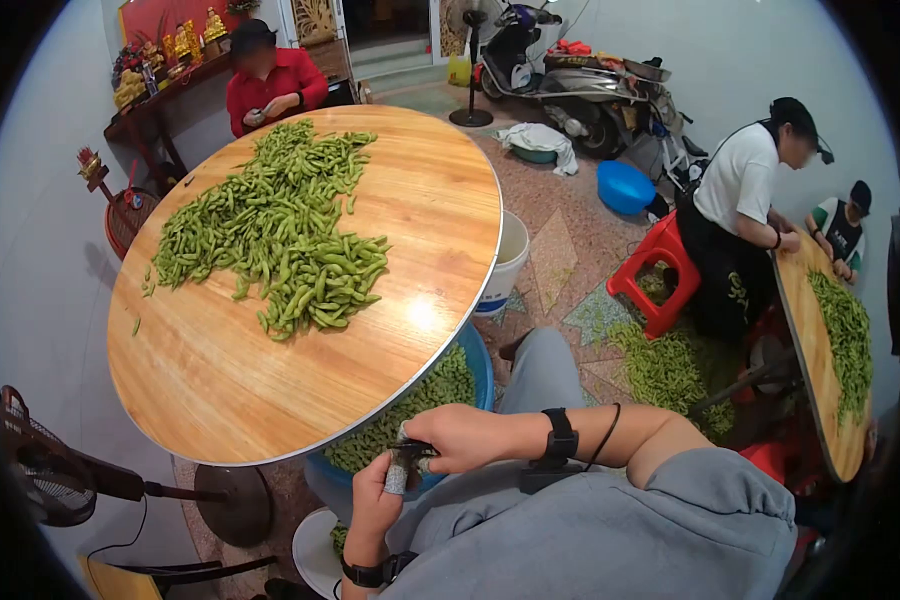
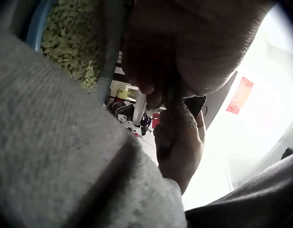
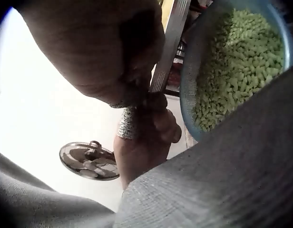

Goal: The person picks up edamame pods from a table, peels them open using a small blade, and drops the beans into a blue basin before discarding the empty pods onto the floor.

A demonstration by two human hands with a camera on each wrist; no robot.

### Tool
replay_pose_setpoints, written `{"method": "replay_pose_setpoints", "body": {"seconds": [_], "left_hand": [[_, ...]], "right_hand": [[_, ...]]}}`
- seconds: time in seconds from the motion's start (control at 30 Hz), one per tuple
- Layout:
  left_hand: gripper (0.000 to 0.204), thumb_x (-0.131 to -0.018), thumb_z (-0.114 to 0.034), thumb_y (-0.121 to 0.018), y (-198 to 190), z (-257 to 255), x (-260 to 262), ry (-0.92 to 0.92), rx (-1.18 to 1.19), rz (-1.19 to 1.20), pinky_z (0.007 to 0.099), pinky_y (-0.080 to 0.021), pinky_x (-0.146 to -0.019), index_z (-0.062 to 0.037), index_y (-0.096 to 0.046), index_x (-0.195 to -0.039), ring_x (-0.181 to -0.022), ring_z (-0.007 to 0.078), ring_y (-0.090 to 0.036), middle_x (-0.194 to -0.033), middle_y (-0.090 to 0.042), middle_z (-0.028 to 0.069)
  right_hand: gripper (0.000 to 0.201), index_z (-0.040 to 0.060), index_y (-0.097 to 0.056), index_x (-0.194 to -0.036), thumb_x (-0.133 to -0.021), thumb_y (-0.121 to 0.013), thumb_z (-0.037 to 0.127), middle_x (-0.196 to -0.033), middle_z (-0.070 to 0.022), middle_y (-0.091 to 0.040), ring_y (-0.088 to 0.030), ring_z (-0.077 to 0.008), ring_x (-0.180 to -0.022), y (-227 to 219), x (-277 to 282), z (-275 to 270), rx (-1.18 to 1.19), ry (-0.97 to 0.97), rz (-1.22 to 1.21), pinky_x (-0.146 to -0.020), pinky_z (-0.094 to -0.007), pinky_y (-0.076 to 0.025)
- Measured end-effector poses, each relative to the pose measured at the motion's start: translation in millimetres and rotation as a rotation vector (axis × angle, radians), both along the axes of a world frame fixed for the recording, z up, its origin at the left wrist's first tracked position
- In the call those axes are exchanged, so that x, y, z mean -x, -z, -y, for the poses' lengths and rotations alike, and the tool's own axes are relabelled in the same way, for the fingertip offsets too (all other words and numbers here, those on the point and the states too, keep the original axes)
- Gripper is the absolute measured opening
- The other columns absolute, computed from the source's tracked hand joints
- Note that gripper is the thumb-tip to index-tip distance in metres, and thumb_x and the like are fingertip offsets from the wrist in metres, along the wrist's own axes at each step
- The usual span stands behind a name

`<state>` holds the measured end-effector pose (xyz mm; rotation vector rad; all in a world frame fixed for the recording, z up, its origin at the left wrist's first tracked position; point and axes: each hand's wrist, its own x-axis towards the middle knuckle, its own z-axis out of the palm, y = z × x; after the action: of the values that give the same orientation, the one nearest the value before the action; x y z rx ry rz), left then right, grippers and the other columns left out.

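Note:
In the head view, the left hand (image 1: 373,505) and right hand (image 1: 462,438) meet over the person's lap, just off the table's near edge. Grey patterned wrapping covers a digit on each. Between them, a small dark thing (image 1: 414,452) is gripped by curled fingers of both; what it is cannot be told. The left wrist view has the left hand (image 2: 199,42) large and dark above the right hand (image 2: 177,152). In the right wrist view, the right hand (image 3: 94,47) touches the left hand (image 3: 144,152), and their fingers hide most of the contact.
Green pods (image 1: 295,215) lie heaped on the round wooden table (image 1: 410,330). Below its edge sits a blue tub (image 1: 483,370) of green pieces, beside a white bucket (image 1: 510,255). A fan (image 1: 45,480) stands left. Other people sit at this table and a second one (image 1: 810,330).

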<state>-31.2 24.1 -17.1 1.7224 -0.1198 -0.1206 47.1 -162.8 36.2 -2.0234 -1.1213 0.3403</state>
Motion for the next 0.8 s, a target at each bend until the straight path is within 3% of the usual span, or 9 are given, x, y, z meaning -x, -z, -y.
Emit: {"method": "replay_pose_setpoints", "body": {"seconds": [0.07, 0.17, 0.3, 0.37, 0.5, 0.73, 0.8], "left_hand": [[0.017, -0.091, -0.011, -0.052, 5.1, -4.7, 7.2, 0.035, 0.255, -0.14, 0.0231, -0.047, -0.061, 0.0005, -0.062, -0.098, -0.064, 0.0093, -0.058, -0.075, -0.064, 0.0035], [0.019, -0.091, -0.013, -0.054, 1.5, -9.5, 17.6, 0.089, 0.4, -0.25, 0.0231, -0.047, -0.06, 0.0013, -0.063, -0.1, -0.065, 0.0097, -0.058, -0.075, -0.064, 0.0032], [0.02, -0.091, -0.014, -0.056, -7.1, -13.3, 19.8, 0.162, 0.44, -0.279, 0.0229, -0.046, -0.059, 0.0019, -0.064, -0.098, -0.064, 0.0095, -0.057, -0.074, -0.064, 0.0034], [0.031, -0.086, -0.025, -0.063, -10.8, -14.5, 20.9, 0.225, 0.376, -0.306, 0.0257, -0.046, -0.057, 0.0048, -0.063, -0.096, -0.062, 0.0134, -0.058, -0.076, -0.063, 0.0073], [0.03, -0.085, -0.023, -0.064, -2.4, -16.6, 24.4, 0.222, 0.405, -0.316, 0.0256, -0.046, -0.057, 0.0047, -0.063, -0.095, -0.062, 0.014, -0.059, -0.078, -0.064, 0.0083], [0.024, -0.09, -0.017, -0.058, 12.1, -17.8, 30.2, 0.186, 0.698, -0.393, 0.0237, -0.046, -0.059, 0.0038, -0.062, -0.101, -0.064, 0.0133, -0.059, -0.079, -0.064, 0.0075], [0.025, -0.091, -0.018, -0.057, 13.3, -16.3, 29.7, 0.173, 0.746, -0.396, 0.0238, -0.046, -0.059, 0.0039, -0.061, -0.103, -0.064, 0.0141, -0.059, -0.078, -0.063, 0.008]], "right_hand": [[0.024, -0.0004, -0.05, -0.085, -0.068, -0.063, 0.01, -0.078, -0.0204, -0.056, -0.057, -0.0399, -0.075, -4.0, 6.3, -1.0, 0.015, 0.001, -0.092, -0.064, -0.0445, -0.046], [0.023, -0.0005, -0.051, -0.089, -0.07, -0.061, 0.009, -0.082, -0.0201, -0.059, -0.06, -0.0372, -0.076, -14.9, 14.2, -1.4, 0.07, 0.005, -0.195, -0.064, -0.0415, -0.047], [0.027, -0.0011, -0.053, -0.092, -0.07, -0.061, 0.011, -0.082, -0.0162, -0.063, -0.063, -0.0332, -0.076, -13.4, 18.5, 2.3, -0.015, -0.037, -0.276, -0.065, -0.0391, -0.049], [0.027, -0.0009, -0.053, -0.093, -0.071, -0.062, 0.012, -0.082, -0.0135, -0.064, -0.063, -0.0291, -0.074, -15.5, 19.9, 4.4, 0.015, -0.053, -0.274, -0.064, -0.0368, -0.049], [0.026, -0.0007, -0.054, -0.092, -0.072, -0.063, 0.014, -0.08, -0.0153, -0.062, -0.061, -0.0278, -0.072, -11.5, 18.2, 3.1, 0.018, -0.102, -0.323, -0.062, -0.0362, -0.048], [0.028, -0.0014, -0.054, -0.093, -0.079, -0.062, 0.021, -0.08, -0.0185, -0.061, -0.061, -0.0289, -0.074, -6.0, 16.4, 1.5, 0.033, -0.093, -0.318, -0.065, -0.0373, -0.047], [0.027, -0.0012, -0.054, -0.095, -0.083, -0.058, 0.023, -0.081, -0.0194, -0.061, -0.061, -0.0296, -0.075, -5.1, 19.6, 1.1, -0.002, 0.024, -0.386, -0.067, -0.0381, -0.047]]}}
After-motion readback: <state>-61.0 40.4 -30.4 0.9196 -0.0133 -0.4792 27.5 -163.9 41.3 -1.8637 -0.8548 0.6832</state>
